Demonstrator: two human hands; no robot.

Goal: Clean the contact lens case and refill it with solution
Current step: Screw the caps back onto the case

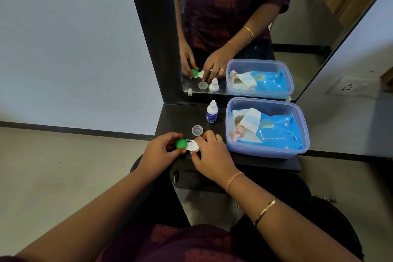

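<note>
The white contact lens case [193, 146] lies at the front left of the dark shelf [265, 160]. Its left well carries a green cap [181, 143], which my left hand [160, 151] pinches between thumb and fingers. My right hand [209, 152] grips the case's right, uncapped well with curled fingers and thumb. A loose clear cap [197, 130] lies just behind the case. The small white solution bottle [212, 112], with a blue label, stands upright near the mirror.
A clear blue plastic tub [301, 128] holding a blue pack of wet wipes [276, 132] fills the shelf's right side. A mirror [297, 27] rises behind the shelf. The shelf's left edge drops off to the floor beside my left hand.
</note>
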